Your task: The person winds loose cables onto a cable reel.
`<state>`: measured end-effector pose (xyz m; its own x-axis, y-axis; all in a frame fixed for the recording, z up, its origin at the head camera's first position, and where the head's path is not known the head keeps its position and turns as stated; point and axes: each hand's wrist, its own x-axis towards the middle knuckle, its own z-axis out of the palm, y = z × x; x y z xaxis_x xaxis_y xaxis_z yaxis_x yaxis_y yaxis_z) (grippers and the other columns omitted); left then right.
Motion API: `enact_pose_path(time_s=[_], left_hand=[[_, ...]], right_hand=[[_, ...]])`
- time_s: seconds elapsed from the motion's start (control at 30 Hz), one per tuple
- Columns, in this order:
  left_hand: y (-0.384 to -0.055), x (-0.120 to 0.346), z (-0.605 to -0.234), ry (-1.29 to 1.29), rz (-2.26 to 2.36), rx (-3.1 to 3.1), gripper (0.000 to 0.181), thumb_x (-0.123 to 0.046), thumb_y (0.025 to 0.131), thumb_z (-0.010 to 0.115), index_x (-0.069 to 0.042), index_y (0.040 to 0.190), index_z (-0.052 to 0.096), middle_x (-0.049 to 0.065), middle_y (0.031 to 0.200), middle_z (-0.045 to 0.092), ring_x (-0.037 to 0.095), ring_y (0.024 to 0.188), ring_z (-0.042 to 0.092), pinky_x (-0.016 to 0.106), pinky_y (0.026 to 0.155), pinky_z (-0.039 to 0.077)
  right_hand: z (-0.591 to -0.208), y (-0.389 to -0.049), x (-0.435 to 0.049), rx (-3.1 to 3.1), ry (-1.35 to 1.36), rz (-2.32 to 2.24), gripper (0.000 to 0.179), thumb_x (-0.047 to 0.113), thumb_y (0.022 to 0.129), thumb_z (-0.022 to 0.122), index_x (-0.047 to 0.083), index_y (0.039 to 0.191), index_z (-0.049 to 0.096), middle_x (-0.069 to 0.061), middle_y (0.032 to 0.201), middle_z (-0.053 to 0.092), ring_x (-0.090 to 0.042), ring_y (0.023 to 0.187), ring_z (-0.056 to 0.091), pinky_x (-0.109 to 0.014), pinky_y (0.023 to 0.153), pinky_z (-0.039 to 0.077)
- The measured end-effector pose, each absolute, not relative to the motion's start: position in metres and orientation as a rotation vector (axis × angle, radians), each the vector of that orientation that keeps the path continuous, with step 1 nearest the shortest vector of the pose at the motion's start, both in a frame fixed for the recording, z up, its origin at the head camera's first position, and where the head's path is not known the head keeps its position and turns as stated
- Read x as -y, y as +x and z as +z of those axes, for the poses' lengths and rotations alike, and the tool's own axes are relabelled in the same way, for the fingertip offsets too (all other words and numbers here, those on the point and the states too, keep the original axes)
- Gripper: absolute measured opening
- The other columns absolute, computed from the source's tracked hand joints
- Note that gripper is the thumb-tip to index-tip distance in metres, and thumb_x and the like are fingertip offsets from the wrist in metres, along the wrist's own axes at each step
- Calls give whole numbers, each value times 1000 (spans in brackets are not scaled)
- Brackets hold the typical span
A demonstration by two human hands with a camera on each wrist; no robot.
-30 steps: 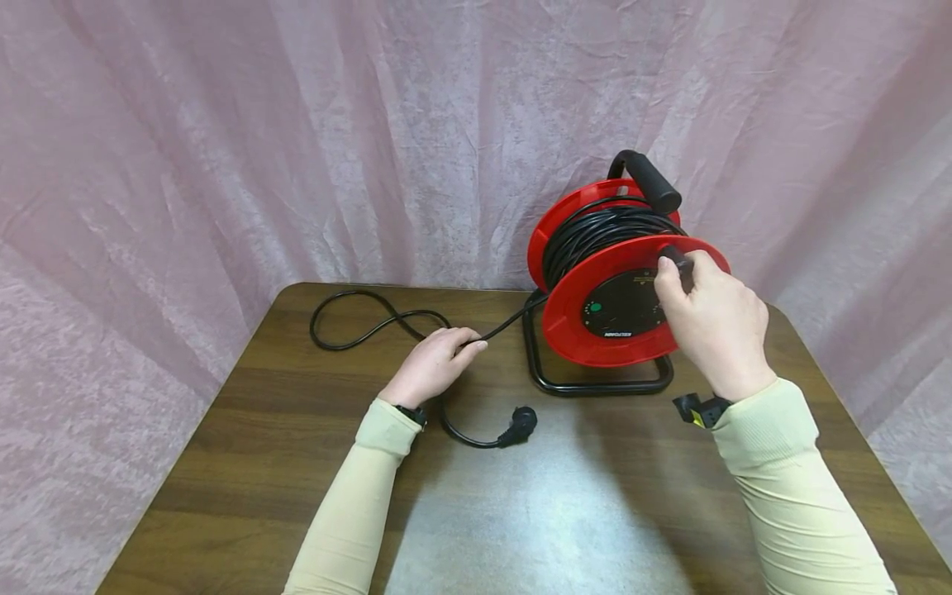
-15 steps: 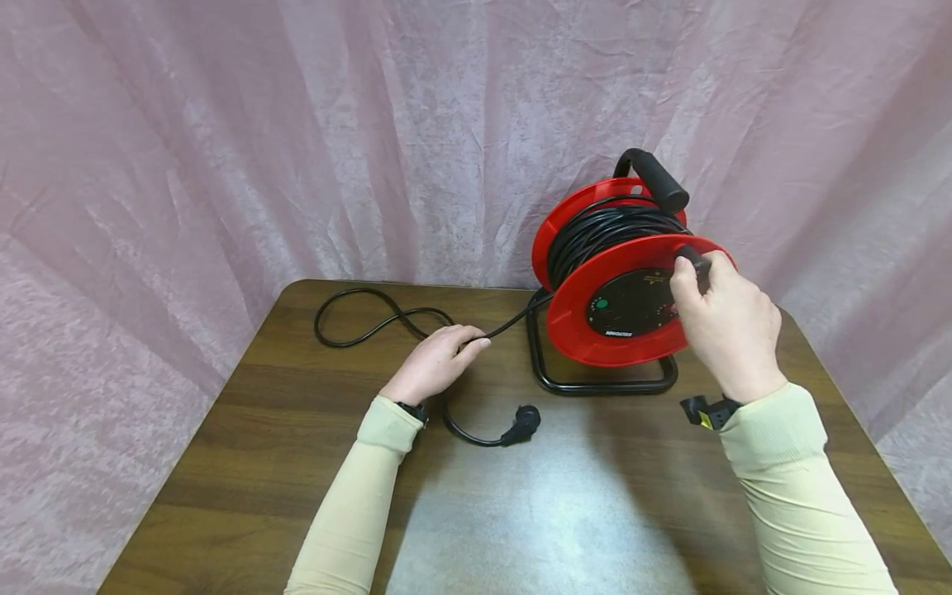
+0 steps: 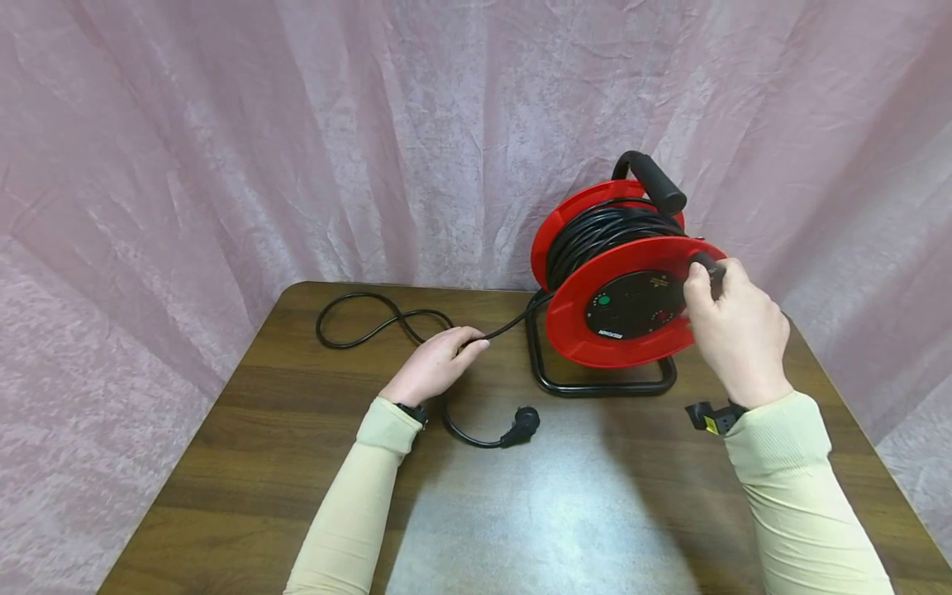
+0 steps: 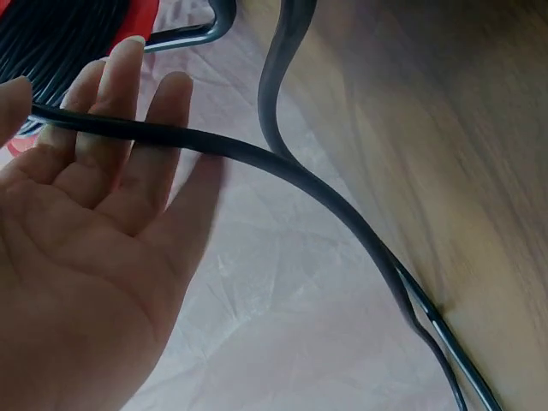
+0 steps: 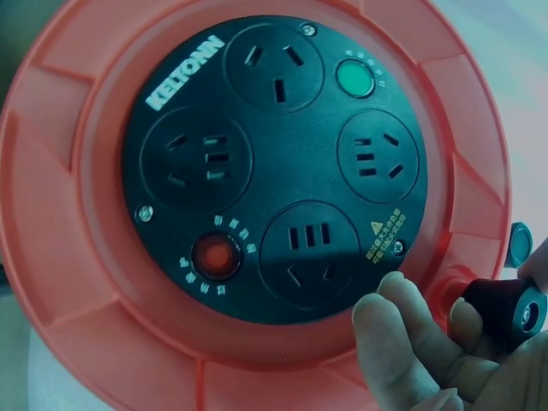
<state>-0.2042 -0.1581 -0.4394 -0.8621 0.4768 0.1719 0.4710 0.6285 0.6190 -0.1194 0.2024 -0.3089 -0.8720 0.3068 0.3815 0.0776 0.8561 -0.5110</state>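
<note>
In the head view, a red cable reel (image 3: 587, 339) wound with black cable stands on a black tubular frame (image 3: 602, 388). My right hand (image 3: 744, 339) holds the black crank knob (image 5: 507, 312) on the reel's near disc, with some fingers held off it in the right wrist view. My left hand (image 3: 439, 364) lightly pinches the black cable (image 3: 513, 322) left of the reel. In the left wrist view the cable crosses the fingers (image 4: 120, 128); the thumb is partly cut off. A black plug (image 3: 523, 426) lies on the table in front of the reel.
A loose loop of cable (image 3: 349, 345) lies on the wooden table (image 3: 245, 463) at the back left. A carrying handle (image 3: 658, 186) tops the reel. The pink curtain (image 3: 446, 165) hangs behind the table's back edge.
My right hand has moved right and slightly down with the crank knob, turning the reel a little. My left hand stays almost where it was; the cable loop looks nearly unchanged.
</note>
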Motion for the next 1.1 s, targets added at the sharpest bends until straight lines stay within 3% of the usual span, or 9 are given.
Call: enact_pose_path(time_s=[0.3,0.77,0.93,1.1], left_hand=[[-205,159,-440,870,1076,-2860,30,-27,109,53,-12,133,65,3,129,65,19,122,59,39,104,46],[-209,161,-443,819,1077,-2889,36,-27,110,50,-10,139,62,5,129,65,19,120,61,40,103,47],[-210,161,-442,806,1107,-2891,33,-26,110,50,-10,135,65,3,122,67,18,114,63,40,99,49],[-211,160,-443,782,1131,-2901,27,-23,109,53,-10,128,68,2,119,69,17,106,64,41,92,51]], right_hand=[[-316,-119,-211,2576,-333,715,57,51,103,28,3,119,55,-14,90,74,-46,95,62,-56,74,38],[-328,-120,-229,2599,-412,708,63,50,102,25,1,132,53,-21,96,73,-55,102,59,-62,75,41],[-335,-119,-236,2621,-440,680,64,49,103,25,0,129,54,-31,105,66,-59,104,56,-65,74,41],[-344,-117,-243,2655,-445,659,62,49,103,25,-1,126,54,-29,101,67,-59,101,57,-61,67,41]])
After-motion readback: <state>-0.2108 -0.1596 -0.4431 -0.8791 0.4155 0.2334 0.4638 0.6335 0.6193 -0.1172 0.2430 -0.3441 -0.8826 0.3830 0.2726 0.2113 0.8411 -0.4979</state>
